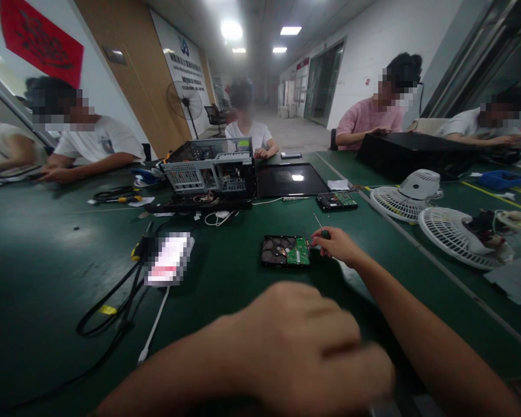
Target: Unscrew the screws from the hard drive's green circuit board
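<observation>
A hard drive point(273, 251) with a green circuit board point(297, 252) lies on the green table. At its right edge my right hand point(336, 246) is closed round a screwdriver point(325, 234), whose thin shaft points up and to the left. Close to the camera, my left hand point(299, 347) hangs in front of the drive with its fingers curled in. It is slightly blurred, and its palm and whatever may be inside are hidden.
A phone point(169, 259), white cable point(154, 327) and black cables point(108, 284) lie left. Beyond stand an opened computer case point(208, 176), a flat black panel point(290, 180) and a second drive point(337, 201). White fan parts point(395, 202) sit right. Several people sit around the table.
</observation>
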`<state>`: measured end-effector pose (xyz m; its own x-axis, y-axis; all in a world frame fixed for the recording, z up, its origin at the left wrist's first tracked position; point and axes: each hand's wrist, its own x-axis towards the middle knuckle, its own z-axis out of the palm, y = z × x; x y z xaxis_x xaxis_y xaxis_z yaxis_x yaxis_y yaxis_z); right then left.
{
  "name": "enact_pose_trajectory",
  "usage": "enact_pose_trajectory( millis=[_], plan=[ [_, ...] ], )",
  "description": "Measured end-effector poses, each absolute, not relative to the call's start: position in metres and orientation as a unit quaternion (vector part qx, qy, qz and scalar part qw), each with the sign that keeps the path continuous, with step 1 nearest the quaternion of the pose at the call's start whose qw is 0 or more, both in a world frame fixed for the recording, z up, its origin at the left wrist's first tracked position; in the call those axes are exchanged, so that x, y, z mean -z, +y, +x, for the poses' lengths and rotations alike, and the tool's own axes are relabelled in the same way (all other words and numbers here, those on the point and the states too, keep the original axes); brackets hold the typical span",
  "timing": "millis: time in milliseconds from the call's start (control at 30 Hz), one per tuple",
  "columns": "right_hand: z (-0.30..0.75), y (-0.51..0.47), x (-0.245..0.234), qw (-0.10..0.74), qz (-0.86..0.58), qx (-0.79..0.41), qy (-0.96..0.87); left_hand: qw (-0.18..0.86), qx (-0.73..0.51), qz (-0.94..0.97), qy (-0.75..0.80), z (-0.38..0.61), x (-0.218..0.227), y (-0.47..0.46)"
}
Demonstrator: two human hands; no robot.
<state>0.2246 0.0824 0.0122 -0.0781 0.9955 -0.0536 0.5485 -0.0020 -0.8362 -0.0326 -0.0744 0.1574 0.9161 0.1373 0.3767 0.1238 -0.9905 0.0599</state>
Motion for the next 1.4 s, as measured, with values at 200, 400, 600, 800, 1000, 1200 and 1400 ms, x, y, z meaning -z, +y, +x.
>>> enact_pose_trajectory(
  millis=[200, 400, 600, 800, 1000, 1200, 1400],
  plan=[
    [0.233, 0.085, -0.012, 0.338, -0.637, -0.249, -0.646, 0.008, -0.167, 0.924, 0.343, -0.041, -0.096, 0.049],
    [0.24, 0.09, -0.013, 0.36, -0.632, -0.211, -0.653, 0.085, -0.132, 0.925, 0.345, -0.05, -0.055, 0.079],
    [0.242, 0.09, -0.016, 0.438, -0.607, -0.209, -0.629, 0.116, -0.102, 0.933, 0.325, -0.051, -0.033, 0.082],
    [0.242, 0.087, -0.028, 0.519, -0.595, -0.204, -0.578, 0.121, -0.111, 0.924, 0.344, -0.049, -0.03, 0.082],
    [0.234, 0.082, -0.037, 0.572, -0.55, -0.21, -0.571, 0.092, -0.113, 0.908, 0.394, -0.038, -0.025, 0.074],
    [0.225, 0.069, -0.046, 0.503, -0.577, -0.139, -0.629, 0.092, -0.094, 0.925, 0.357, -0.045, -0.026, 0.074],
    [0.22, 0.063, -0.048, 0.49, -0.573, -0.152, -0.639, 0.1, -0.083, 0.926, 0.354, -0.048, -0.028, 0.076]
  ],
)
